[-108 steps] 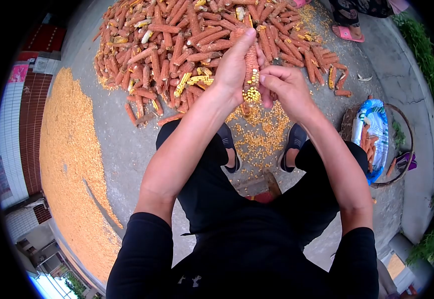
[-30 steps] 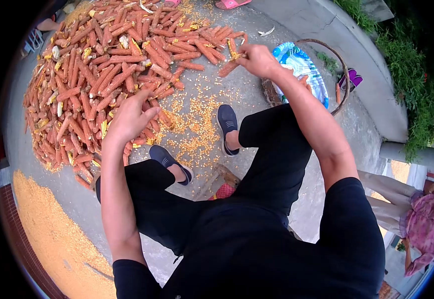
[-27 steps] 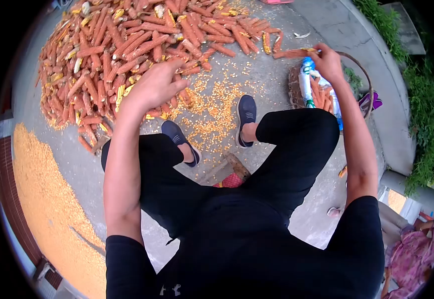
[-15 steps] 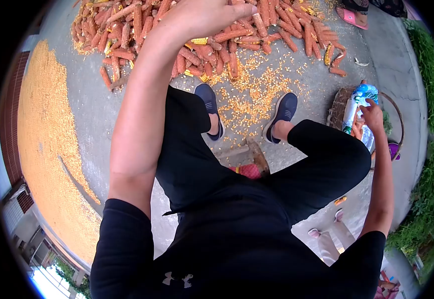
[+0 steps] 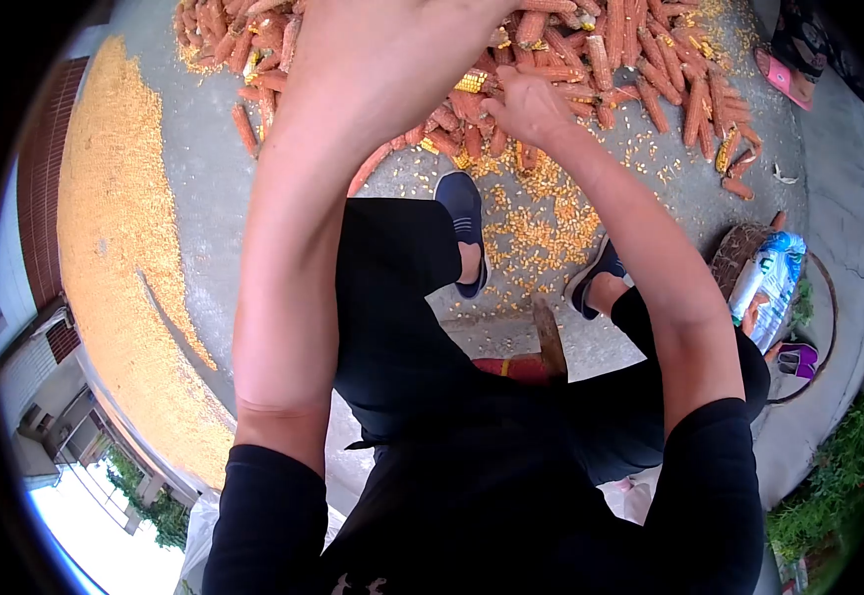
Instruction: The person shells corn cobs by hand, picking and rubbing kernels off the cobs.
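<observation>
A heap of reddish corn cobs (image 5: 650,59), most of them stripped, lies at the top of the view. A few cobs keep yellow kernels, such as the partly shelled corn cob (image 5: 471,81). My left hand (image 5: 402,55) is over the near left part of the heap, close to the camera; its fingers run past the top edge and what they hold is hidden. Beside it, my right hand (image 5: 534,107) reaches onto the near edge of the heap. Its thumb and fingers are bent but apart near the partly shelled cob, and nothing shows between them.
Loose kernels (image 5: 536,223) are scattered between my shoes. A broad layer of yellow corn kernels (image 5: 115,218) covers the ground at left. On the right stands a handled basket (image 5: 732,260) with a blue-and-white bag (image 5: 777,273). Another person's pink sandal (image 5: 787,77) shows at upper right.
My right hand has moved from the basket's bag to the cob heap, up and left. My left hand has come nearer the camera. The view has shifted, moving the ground things right.
</observation>
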### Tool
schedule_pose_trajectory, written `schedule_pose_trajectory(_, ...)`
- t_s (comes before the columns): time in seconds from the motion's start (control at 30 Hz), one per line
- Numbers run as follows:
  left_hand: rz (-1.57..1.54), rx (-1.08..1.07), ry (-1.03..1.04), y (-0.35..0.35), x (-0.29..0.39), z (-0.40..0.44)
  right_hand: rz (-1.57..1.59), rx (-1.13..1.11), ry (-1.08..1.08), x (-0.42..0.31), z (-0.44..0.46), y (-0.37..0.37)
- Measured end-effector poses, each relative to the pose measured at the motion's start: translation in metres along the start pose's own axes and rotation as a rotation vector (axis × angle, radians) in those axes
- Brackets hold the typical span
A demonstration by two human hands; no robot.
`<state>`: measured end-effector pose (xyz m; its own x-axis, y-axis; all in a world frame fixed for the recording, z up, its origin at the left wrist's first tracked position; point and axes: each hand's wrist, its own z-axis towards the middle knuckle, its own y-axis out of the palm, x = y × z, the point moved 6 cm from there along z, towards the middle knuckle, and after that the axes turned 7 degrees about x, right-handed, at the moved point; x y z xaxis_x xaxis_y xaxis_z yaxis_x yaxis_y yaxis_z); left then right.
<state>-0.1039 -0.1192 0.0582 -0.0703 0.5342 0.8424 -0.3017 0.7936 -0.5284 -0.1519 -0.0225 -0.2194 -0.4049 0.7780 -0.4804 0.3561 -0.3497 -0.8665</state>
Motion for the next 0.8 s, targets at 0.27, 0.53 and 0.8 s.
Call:
schedule_pose_trajectory(0.27,-0.039,0.111,0.092,-0.008,-0.027,0.007,0.019,0.087,0.002,-0.019,0.038,0.067)
schedule_pose_trajectory(0.53,0.235,0.011,0.028,-0.026,-0.035,0.013,0.316,-0.014,-0.084,0.034,-0.032,-0.003)
schedule_pose_trajectory(0.8,0.365,-0.325,0.265,0.022,-0.056,-0.014,0.219,0.190,-0.416,-0.017,-0.105,-0.191)
